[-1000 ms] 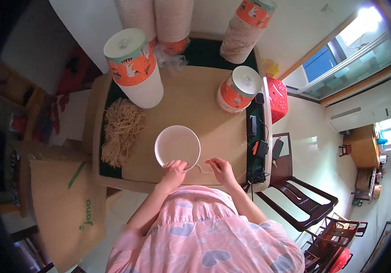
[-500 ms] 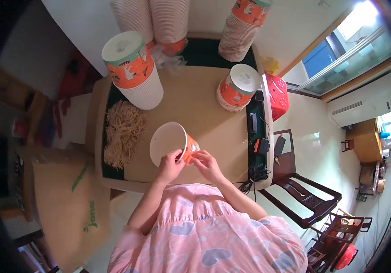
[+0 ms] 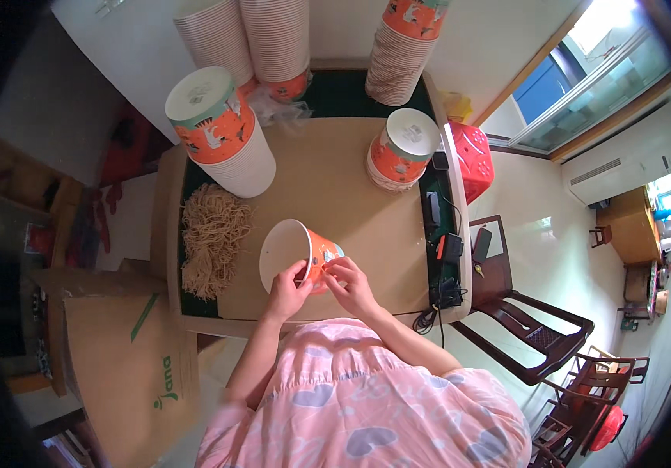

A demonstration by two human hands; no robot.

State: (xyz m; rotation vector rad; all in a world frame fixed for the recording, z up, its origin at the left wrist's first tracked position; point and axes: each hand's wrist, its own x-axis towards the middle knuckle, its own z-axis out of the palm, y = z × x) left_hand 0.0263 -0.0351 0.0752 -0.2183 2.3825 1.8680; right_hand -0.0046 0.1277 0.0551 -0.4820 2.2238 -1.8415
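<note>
A white paper bucket with an orange printed outside lies tipped on its side near the table's front edge, its mouth turned to the left. My left hand is closed on the rim, fingers inside the mouth and thumb outside. Against the orange wall, my right hand is pinched closed; whatever is between its fingertips is hidden or too small to name. To the left of the bucket lies a bundle of tan string.
Upside-down bucket stacks stand at the back left and on the right, with taller stacks behind. A crumpled plastic bag, a power strip with chargers, a cardboard box, a wooden chair and a red stool surround the work.
The whole view has shifted slightly. My right fingertips have moved a little along the bucket's orange wall, while my left hand keeps its hold on the rim.
</note>
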